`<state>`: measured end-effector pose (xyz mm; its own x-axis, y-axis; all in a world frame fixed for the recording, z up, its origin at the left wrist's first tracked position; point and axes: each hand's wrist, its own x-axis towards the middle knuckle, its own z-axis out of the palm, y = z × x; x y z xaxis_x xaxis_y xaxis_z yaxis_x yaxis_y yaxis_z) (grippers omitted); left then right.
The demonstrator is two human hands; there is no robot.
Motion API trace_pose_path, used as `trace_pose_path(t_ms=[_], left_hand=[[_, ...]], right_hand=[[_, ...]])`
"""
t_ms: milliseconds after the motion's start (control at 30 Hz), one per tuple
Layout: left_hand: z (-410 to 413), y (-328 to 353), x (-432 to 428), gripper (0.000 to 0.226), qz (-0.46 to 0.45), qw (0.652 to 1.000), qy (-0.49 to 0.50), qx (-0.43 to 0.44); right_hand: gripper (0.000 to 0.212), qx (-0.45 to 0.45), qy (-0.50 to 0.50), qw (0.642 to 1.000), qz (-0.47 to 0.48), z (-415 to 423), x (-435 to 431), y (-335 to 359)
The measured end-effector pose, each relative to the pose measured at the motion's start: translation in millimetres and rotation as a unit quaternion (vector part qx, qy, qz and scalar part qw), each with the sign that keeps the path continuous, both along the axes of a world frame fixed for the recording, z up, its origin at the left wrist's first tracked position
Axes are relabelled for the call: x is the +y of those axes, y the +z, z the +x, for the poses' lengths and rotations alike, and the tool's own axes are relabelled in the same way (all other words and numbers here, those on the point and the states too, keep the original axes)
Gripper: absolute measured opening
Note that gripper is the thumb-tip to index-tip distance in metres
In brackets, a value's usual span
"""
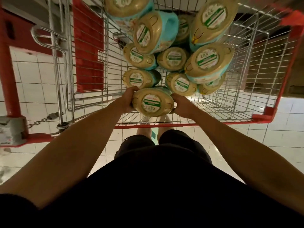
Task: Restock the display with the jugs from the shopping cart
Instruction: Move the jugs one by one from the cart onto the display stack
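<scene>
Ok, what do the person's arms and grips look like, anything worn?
The left forearm and right forearm are bare, with no sleeves reaching them. The left grip and right grip have no gloves, and no watch or band shows at either wrist. Top and shorts are dark.

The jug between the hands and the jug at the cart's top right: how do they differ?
The held jug is gripped by the left hand and right hand; the top-right jug is untouched. The held jug is nearest in the cart; the top-right jug lies atop others. Both show tan ends with green labels.
</scene>
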<state>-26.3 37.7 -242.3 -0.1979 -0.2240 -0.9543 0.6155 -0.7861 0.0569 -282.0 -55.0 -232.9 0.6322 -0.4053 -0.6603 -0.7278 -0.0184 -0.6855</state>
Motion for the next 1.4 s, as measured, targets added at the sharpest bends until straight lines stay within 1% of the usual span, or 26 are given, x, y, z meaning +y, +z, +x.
trace_pose_path(t_ms=[100,200,267,333,367,467,600,700,833,900,933,967,1000,1033,1133,1233,1300,1400], left_hand=[[6.3,17.5,-3.4,0.048,-0.008,0.999,0.034,0.016],[6.4,44.8,-11.2,0.064,-0.059,0.996,0.064,0.027],[3.8,65.5,-17.6,0.059,-0.104,0.988,0.106,0.032],[0.9,89.1,-21.6,0.051,-0.145,0.977,0.150,0.037],[-0.8,100.9,-22.5,0.050,-0.162,0.973,0.159,0.035],[-8.6,127.1,-16.9,0.060,-0.194,0.969,0.155,0.001],[-22.3,149.3,1.0,0.052,-0.242,0.960,0.140,-0.021],[-29.4,158.9,13.1,0.052,-0.250,0.962,0.103,-0.034],[-51.4,177.2,21.1,0.060,-0.266,0.963,0.025,-0.025],[-71.2,187.9,22.9,0.062,-0.264,0.964,-0.034,-0.031],[-82.8,191.1,24.3,0.058,-0.261,0.963,-0.056,-0.034],[-95.7,193.7,25.5,0.052,-0.261,0.962,-0.074,-0.032],[-109.7,196.5,26.6,0.047,-0.260,0.961,-0.090,-0.025],[-125.2,200.6,27.9,0.046,-0.255,0.961,-0.105,-0.021],[-178.1,208.2,32.4,0.052,-0.245,0.956,-0.160,-0.013],[-242.6,217.4,36.2,0.054,-0.250,0.940,-0.232,-0.015],[-291.2,224.3,40.9,0.052,-0.263,0.925,-0.273,-0.021],[-361.1,232.7,48.3,0.048,-0.281,0.906,-0.315,-0.016]], right_hand=[[0.058,-0.072,-0.044,0.996,-0.032,2.9,-9.6,20.0],[0.041,-0.123,-0.100,0.985,-0.070,14.5,-19.8,50.6],[0.038,-0.153,-0.140,0.976,-0.070,22.6,-25.1,71.3],[0.037,-0.180,-0.161,0.967,-0.080,27.3,-27.4,91.0],[0.035,-0.192,-0.167,0.963,-0.092,28.3,-26.9,100.7],[0.025,-0.231,-0.202,0.943,-0.129,26.4,-15.0,126.8],[0.028,-0.276,-0.293,0.907,-0.126,17.4,18.3,156.5],[0.026,-0.299,-0.337,0.881,-0.140,7.0,52.2,175.8],[0.023,-0.265,-0.423,0.853,-0.154,-24.9,98.3,183.6],[0.028,-0.250,-0.447,0.841,-0.177,-47.0,117.0,184.9],[0.033,-0.245,-0.461,0.832,-0.187,-58.5,125.8,188.1],[0.032,-0.242,-0.473,0.824,-0.195,-71.0,134.4,192.5],[0.025,-0.242,-0.480,0.818,-0.206,-84.6,142.9,196.4],[0.019,-0.240,-0.487,0.811,-0.219,-98.9,151.9,199.7],[0.012,-0.216,-0.530,0.781,-0.250,-148.6,180.4,207.2],[0.008,-0.208,-0.567,0.750,-0.269,-206.1,208.4,212.6],[0.012,-0.200,-0.589,0.733,-0.276,-247.6,226.0,217.6],[0.024,-0.200,-0.611,0.713,-0.282,-309.1,249.5,227.9]])
